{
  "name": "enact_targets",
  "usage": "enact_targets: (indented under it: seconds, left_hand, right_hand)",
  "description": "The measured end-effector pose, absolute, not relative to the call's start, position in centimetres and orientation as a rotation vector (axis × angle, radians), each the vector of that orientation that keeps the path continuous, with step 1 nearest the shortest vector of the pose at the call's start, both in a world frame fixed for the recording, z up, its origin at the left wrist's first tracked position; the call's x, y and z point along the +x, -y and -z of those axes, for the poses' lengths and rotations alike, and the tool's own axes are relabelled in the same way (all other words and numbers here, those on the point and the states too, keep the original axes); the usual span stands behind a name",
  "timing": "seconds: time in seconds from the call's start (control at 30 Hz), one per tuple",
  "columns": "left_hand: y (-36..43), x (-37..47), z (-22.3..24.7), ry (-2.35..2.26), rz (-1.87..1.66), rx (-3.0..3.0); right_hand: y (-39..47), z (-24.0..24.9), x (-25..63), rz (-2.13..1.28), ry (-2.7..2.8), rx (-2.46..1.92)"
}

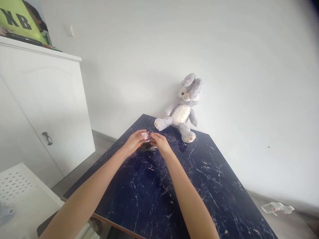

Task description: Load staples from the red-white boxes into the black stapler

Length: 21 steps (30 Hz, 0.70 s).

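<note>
Over the far part of the dark blue marbled table (pixel 159 186), both of my hands come together around a small white-and-red packet (pixel 145 135). My left hand (pixel 135 141) has its thumb and fingers closed on the packet's left side. From the right, my right hand (pixel 159 142) reaches it with bent fingers that seem to pinch its edge; the fingertips are partly hidden. Just below the hands lies a dark item (pixel 147 148) with an orange bit and shiny metal parts, too small to name.
A grey plush rabbit (pixel 181 114) sits at the table's back edge against the white wall. A white cabinet (pixel 45 99) stands at the left, with a white perforated rack (pixel 17 182) in front. Clear plastic packaging (pixel 276 207) lies on the floor at the right.
</note>
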<state>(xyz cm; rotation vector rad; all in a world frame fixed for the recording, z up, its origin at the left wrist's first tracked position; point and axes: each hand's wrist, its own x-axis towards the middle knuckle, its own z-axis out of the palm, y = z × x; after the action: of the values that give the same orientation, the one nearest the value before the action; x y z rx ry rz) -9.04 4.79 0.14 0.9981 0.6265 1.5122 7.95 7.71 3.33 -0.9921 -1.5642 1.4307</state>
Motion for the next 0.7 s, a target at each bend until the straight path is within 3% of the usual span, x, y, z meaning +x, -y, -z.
enact_targets:
  seconds: [0.2,0.37,0.7]
  left_hand:
    - [-6.2,-12.2,0.4,-1.124,-1.768,1.052]
    - [-6.6,-13.9,2.0,-1.59,-1.535,1.47]
    - [-6.5,-14.7,2.7,-1.923,-1.332,1.849]
  right_hand:
    - [-9.9,-1.0,10.6,-0.538,1.755,-1.619]
    - [-10.6,1.3,11.6,-0.565,1.885,-1.756]
    - [-10.1,4.0,12.0,-0.54,1.61,-1.681]
